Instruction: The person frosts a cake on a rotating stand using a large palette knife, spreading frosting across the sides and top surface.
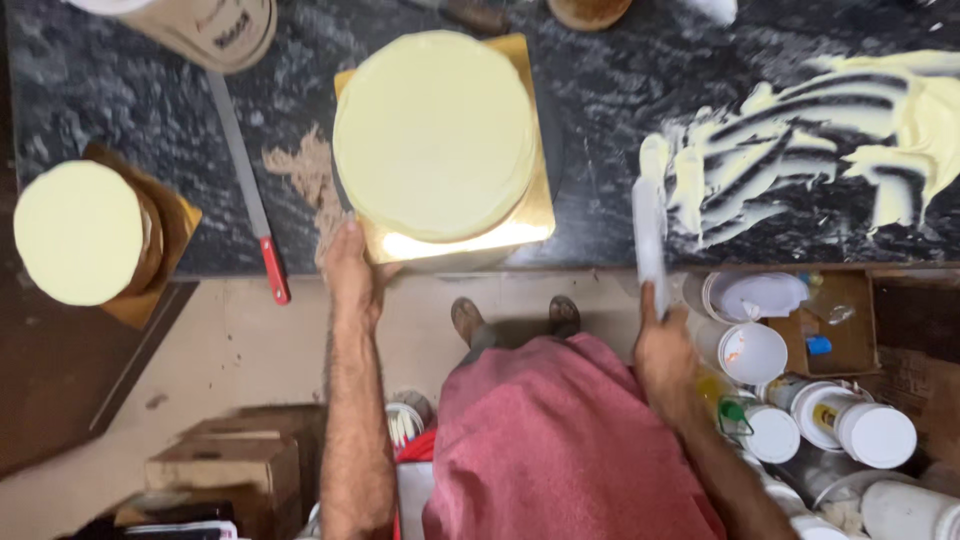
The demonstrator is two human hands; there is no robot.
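- A round cake (433,135) coated in pale yellow cream is seen from above on a square gold board (535,215), set on a dark marbled counter (600,90).
- The left hand (350,270) is laid against the near left corner of the gold board, fingers together and resting at the cake's lower left side; whether anything is gripped there cannot be told.
- The right hand (663,350) is closed around the handle end of a cream-smeared white scraper (650,235), which is held upright at the near edge of the counter, to the right of the cake and apart from it.
- Thick smears of pale cream (810,150) are spread over the counter on the right, just beside the scraper's far end.
- A second cream-topped cake (78,232) on its own gold board is placed at the far left, well apart from both hands.
- A long knife with a red handle (250,195) is laid on the counter between the two cakes, with brown crumbs (310,170) near it.
- White tubs and lidded containers (800,400) are grouped below the counter on the right, near the right arm.
- A red apron (560,440) and two shoes (515,318) are visible beneath the counter edge.
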